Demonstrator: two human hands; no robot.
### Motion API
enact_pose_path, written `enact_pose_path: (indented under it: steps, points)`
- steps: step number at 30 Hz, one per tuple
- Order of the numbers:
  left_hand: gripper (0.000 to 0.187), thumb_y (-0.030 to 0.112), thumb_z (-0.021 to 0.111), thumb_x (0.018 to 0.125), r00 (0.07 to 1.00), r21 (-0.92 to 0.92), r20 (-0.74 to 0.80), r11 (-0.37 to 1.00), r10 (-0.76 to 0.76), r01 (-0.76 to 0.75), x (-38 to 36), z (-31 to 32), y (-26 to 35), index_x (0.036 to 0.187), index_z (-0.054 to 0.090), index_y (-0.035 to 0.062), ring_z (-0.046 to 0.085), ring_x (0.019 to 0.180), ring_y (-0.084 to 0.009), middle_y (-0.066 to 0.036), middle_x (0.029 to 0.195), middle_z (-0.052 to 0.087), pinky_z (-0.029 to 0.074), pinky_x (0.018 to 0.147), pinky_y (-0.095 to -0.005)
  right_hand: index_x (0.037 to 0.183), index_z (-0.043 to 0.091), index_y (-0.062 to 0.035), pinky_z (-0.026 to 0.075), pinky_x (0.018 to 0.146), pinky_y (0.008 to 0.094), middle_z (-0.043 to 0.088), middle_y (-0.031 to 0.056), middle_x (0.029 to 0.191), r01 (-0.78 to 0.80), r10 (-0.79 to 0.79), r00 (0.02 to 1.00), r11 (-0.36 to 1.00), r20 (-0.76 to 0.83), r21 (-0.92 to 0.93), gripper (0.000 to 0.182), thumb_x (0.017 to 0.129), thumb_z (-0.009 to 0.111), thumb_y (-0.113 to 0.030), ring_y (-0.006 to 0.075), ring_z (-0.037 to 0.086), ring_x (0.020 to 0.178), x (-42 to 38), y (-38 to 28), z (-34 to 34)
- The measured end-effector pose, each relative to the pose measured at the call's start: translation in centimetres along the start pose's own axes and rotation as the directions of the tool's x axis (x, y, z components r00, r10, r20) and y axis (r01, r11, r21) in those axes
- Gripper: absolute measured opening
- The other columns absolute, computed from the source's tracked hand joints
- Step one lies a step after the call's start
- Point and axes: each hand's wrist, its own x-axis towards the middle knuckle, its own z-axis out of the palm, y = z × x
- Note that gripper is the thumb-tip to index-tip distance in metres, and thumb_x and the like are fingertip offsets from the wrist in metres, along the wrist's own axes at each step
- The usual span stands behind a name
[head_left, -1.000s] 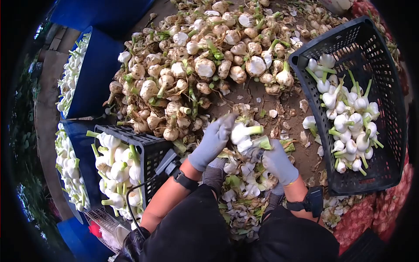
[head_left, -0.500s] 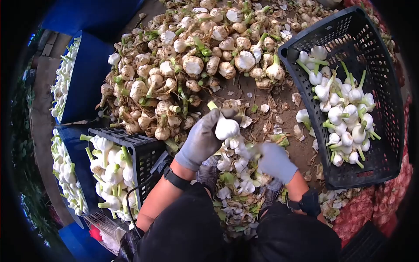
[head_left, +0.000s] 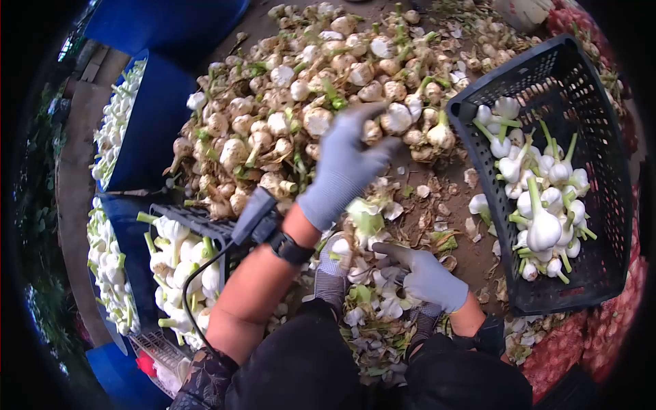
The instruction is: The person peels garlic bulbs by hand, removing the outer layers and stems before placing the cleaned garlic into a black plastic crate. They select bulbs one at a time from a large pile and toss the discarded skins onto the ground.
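My left hand (head_left: pixel 352 164), in a grey-white glove, is over the near side of a heap of untrimmed garlic bulbs (head_left: pixel 236 154). Its fingers are spread and nothing is in them. Lower down, my right hand (head_left: pixel 430 277), gloved too, hovers above peeled garlic skins (head_left: pixel 362 318) between my feet. A finger points left while the others curl in; what they hold, if anything, is hidden. In the black crate (head_left: pixel 465 147) at the right, a large white garlic bulb (head_left: pixel 544 229) with a green stem lies on top of other cleaned bulbs.
A second black crate (head_left: pixel 195 217) of cleaned garlic stands by my left leg. Blue tubs (head_left: pixel 147 130) filled with white bulbs line the left side. Red mesh sacks (head_left: pixel 608 335) lie at the lower right, beyond the crate. A cable runs along my left forearm.
My left hand has let go of the cleaned garlic bulb and moved up to the heap. A large bulb now lies on top in the right crate. My right hand has shifted slightly down.
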Motion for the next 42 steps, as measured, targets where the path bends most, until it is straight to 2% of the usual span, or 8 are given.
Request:
enact_pose_path:
  steps: [2,9,13,18,27,33,38,42]
  points:
    - [0.056,0.014,0.074,0.073,0.961,0.75,-0.04,0.644,0.273,-0.152,2.2,-2.0,-7.2,0.125,0.056,0.006,0.055,0.112,-0.0394,-0.019,0.123,0.057,0.048,0.093,-0.0453,0.127,0.06,-0.0152,0.053,0.078,0.0414,0.069,0.0172,0.097,-0.013,-0.046,0.974,0.965,-0.221,-0.262,0.056,0.073,0.059,-0.002,0.0342,0.068,0.09,-0.2,-0.7,-0.4]
    - [0.056,0.016,0.079,0.073,0.993,0.785,0.068,0.609,0.092,-0.11,3.0,-5.5,-9.1,0.123,0.056,0.0052,0.062,0.094,-0.0294,-0.015,0.107,0.059,0.053,0.081,-0.0393,0.124,0.061,-0.0152,0.051,0.083,0.044,0.068,0.0208,0.101,-0.015,-0.062,0.946,0.973,-0.32,-0.232,0.04,0.085,0.055,-0.013,0.0373,0.065,0.095,0.3,0.0,-1.4]
    - [0.06,0.023,0.079,0.079,0.957,-0.291,0.18,0.917,-0.229,0.274,-4.7,-2.2,-0.4,0.129,0.053,0.001,0.058,0.109,-0.0161,-0.011,0.12,0.059,0.051,0.091,-0.0288,0.121,0.062,-0.0055,0.055,0.072,0.0317,0.072,0.0111,0.099,0.388,-0.238,0.861,0.879,-0.448,0.279,0.031,0.092,0.056,-0.016,0.0241,0.069,0.091,2.3,1.5,-0.9]
    - [0.077,0.019,0.088,0.068,0.904,-0.071,0.427,0.997,0.006,0.027,-10.0,2.1,0.0,0.133,0.05,0.0026,0.055,0.119,-0.0245,-0.013,0.126,0.057,0.042,0.103,-0.0348,0.109,0.064,-0.0058,0.041,0.04,0.0214,0.06,0.0002,0.067,0.062,0.15,0.94,0.809,-0.308,0.585,0.031,0.1,0.052,-0.034,0.0073,0.052,0.046,0.9,0.1,-2.0]
    - [0.072,0.007,0.081,0.071,0.88,-0.348,0.468,0.899,-0.078,0.265,-11.0,2.0,-2.6,0.136,0.05,0.0033,0.047,0.127,-0.0219,-0.009,0.134,0.054,0.035,0.108,-0.0344,0.091,0.063,0.0005,0.048,0.056,0.0217,0.068,0.0057,0.076,0.009,0.165,0.964,0.768,-0.211,0.64,0.032,0.101,0.05,-0.027,0.0074,0.058,0.057,0.0,-0.9,-2.4]
    - [0.072,0.005,0.083,0.069,0.915,-0.183,0.403,0.977,-0.025,0.108,-11.1,1.5,-2.3,0.134,0.053,0.0048,0.054,0.12,-0.0211,-0.008,0.13,0.058,0.04,0.105,-0.0329,0.087,0.061,0.0011,0.049,0.053,0.0269,0.066,0.0093,0.071,-0.043,0.222,0.928,0.861,-0.299,0.506,0.018,0.094,0.052,-0.013,0.0145,0.061,0.056,0.9,-1.6,-2.4]
    - [0.067,0.032,0.068,0.089,0.763,-0.674,0.58,0.358,-0.285,0.646,-10.9,1.2,-1.6,0.145,0.037,0.0106,0.067,0.086,-0.0204,-0.013,0.108,0.065,0.054,0.073,-0.0277,0.079,0.062,-0.0035,0.048,0.06,0.0462,0.063,0.017,0.073,-0.074,-0.297,0.733,0.86,-0.612,-0.505,0.004,0.077,0.06,-0.001,0.0387,0.059,0.061,1.0,-1.6,-1.4]
    - [0.079,0.064,0.048,0.092,0.694,-0.671,0.641,0.201,-0.329,0.714,-11.0,1.7,-1.8,0.15,0.025,0.0147,0.066,0.064,-0.0162,-0.01,0.1,0.065,0.05,0.052,-0.0246,0.095,0.067,-0.0028,0.049,0.069,0.036,0.067,0.0128,0.084,0.171,-0.34,0.729,0.931,-0.594,-0.323,0.011,0.085,0.062,-0.002,0.0263,0.063,0.075,1.5,-0.3,-0.7]
